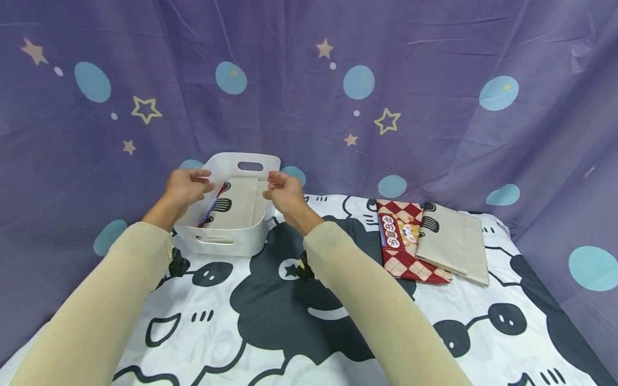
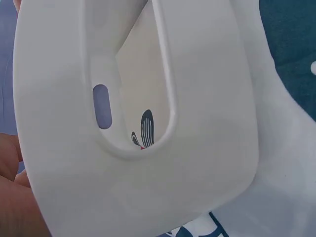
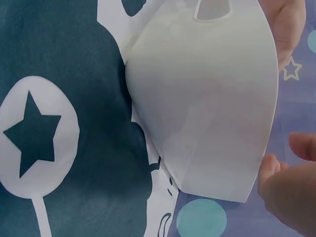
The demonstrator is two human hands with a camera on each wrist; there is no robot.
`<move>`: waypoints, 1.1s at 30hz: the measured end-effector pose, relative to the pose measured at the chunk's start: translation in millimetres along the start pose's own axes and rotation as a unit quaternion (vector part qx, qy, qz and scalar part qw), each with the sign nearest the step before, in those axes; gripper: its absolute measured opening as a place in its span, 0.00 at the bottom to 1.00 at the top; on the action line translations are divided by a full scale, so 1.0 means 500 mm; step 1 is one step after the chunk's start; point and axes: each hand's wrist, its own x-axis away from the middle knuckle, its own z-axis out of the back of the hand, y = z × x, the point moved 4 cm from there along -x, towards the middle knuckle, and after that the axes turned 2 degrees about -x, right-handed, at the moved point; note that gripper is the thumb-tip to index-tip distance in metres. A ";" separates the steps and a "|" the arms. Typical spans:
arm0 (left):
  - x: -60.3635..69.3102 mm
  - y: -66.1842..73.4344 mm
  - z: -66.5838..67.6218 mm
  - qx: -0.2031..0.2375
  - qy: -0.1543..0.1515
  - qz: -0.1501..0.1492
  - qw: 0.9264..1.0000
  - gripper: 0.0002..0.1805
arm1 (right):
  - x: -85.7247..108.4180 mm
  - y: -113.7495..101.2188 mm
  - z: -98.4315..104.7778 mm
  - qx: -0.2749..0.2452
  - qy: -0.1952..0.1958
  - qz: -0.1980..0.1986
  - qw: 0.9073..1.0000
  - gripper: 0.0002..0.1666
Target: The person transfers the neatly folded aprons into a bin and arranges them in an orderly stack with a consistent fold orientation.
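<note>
A white plastic bin (image 1: 227, 244) with oval handle holes stands at the back left. Inside lies a folded beige cloth item (image 1: 241, 201) with black print, and a narrow red-and-blue edge (image 1: 211, 206) shows along its left side. My left hand (image 1: 185, 190) hovers over the bin's left rim, fingers extended inward and holding nothing visible. At the right rim is my right hand (image 1: 288, 195), its thumb and fingers apart; in the right wrist view its fingertips (image 3: 269, 170) lie close to the rim. Whether they touch it I cannot tell.
Right of the bin, a folded red checkered item (image 1: 398, 241) with a cartoon and lettering lies partly under another folded beige cloth item (image 1: 451, 244). Both rest on a black-and-white printed sheet (image 1: 207, 305). A purple curtain (image 1: 299, 107) hangs directly behind.
</note>
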 end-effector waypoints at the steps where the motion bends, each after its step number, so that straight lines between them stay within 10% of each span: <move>1: 0.000 0.000 -0.002 0.005 -0.004 0.002 1.000 0.27 | 0.000 0.000 0.001 -0.002 0.001 0.001 1.000 0.33; 33: 0.050 0.086 -0.121 0.062 -0.026 -0.091 0.994 0.20 | 0.041 -0.026 0.121 0.089 -0.037 0.086 0.992 0.29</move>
